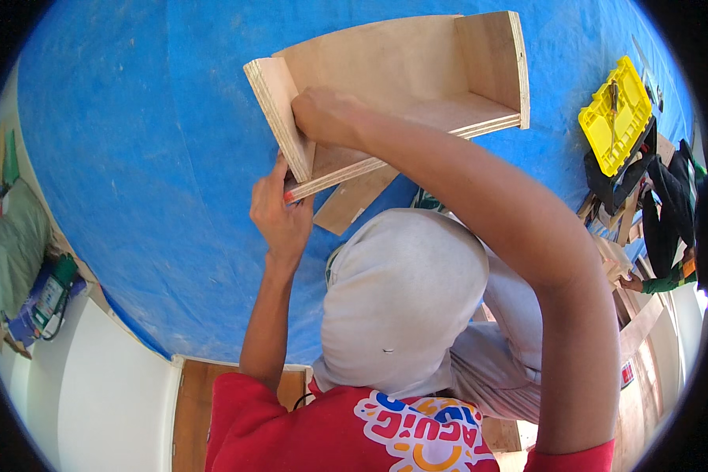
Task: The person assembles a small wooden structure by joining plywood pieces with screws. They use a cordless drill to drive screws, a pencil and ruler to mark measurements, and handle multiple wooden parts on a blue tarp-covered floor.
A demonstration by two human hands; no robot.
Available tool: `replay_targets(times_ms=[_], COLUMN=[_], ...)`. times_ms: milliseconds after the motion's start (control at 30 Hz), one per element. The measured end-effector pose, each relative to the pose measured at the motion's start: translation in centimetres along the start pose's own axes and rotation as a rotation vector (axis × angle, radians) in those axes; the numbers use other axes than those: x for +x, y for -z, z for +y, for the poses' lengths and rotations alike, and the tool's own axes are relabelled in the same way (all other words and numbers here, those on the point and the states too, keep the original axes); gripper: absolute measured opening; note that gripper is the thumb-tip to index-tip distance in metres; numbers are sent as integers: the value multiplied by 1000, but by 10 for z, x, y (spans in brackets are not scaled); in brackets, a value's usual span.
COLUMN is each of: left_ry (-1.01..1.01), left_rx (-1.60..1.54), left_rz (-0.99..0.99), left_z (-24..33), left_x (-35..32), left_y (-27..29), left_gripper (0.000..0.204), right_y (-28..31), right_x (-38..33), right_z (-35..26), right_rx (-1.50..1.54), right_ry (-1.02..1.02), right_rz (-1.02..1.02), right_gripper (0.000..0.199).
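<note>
- Box: base, back and both ends stand assembled on blue tarp.
- Right hand grips left end panel.
- Left hand pinches something small and red at the base corner.
- Loose board beneath, unattached.

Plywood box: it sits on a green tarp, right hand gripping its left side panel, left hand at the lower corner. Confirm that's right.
Not quite. The head view shows the tarp is blue, not green. The rest holds: the right hand grips the plywood box's left side panel, and the left hand is at its lower corner.
</note>
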State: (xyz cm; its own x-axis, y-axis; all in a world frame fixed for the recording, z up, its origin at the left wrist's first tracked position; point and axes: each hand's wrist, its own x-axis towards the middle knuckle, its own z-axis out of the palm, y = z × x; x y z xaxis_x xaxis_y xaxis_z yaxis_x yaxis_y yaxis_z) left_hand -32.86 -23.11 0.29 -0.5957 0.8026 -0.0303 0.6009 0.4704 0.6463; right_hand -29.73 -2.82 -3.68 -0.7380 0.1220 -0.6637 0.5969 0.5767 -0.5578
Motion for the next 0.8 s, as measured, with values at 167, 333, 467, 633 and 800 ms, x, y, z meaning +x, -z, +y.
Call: replay_targets(times_ms=[167, 333, 467, 633, 800], left_ry=[11, 24, -14, -14, 11], left_rx=[-36, -51, -34, -32, -44], left_rz=[5, -2, 41, 35, 23], left_z=[0, -1, -1, -1, 0], left_x=[0, -1, -1, -1, -1], left_y=[1, -2, -4, -3, -2], left_gripper=[62, 62, 61, 62, 62], right_y=[12, 12, -5, -12, -15], right_x=[20, 26, 30, 39, 41], right_z=[-5, 17, 39, 44, 33], right_rx=[-336, -27, 256, 223, -137], right_ry=[23, -29, -199, -115, -47], right_rz=[-158, -127, 79, 50, 127], right_gripper=[20, 22, 26, 25, 21])
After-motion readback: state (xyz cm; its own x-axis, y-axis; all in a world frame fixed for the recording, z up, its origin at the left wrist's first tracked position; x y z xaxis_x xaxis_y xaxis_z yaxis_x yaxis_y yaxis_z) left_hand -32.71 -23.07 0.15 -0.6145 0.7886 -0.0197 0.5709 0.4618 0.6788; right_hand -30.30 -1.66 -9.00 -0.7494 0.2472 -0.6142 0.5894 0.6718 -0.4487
